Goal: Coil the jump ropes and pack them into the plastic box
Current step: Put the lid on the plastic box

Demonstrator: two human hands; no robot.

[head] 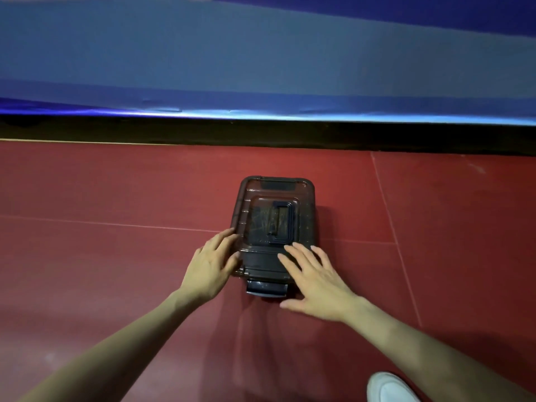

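A dark see-through plastic box (pixel 304 204) stands on the red floor with its lid on and a folded handle (pixel 282 224) on top. Thin rope strands show faintly through the lid. My left hand (pixel 210 264) rests with straight fingers against the box's near left edge. My right hand (pixel 314 278) lies flat with spread fingers on the near right part of the lid. A dark latch (pixel 266 288) sticks out at the near end of the box, between my hands.
The red floor (pixel 116 271) runs on all sides of the box, with thin seam lines. A black skirting strip (pixel 261 132) and a blue wall (pixel 261 53) close off the far side. A white shoe (pixel 388 388) shows at the bottom right.
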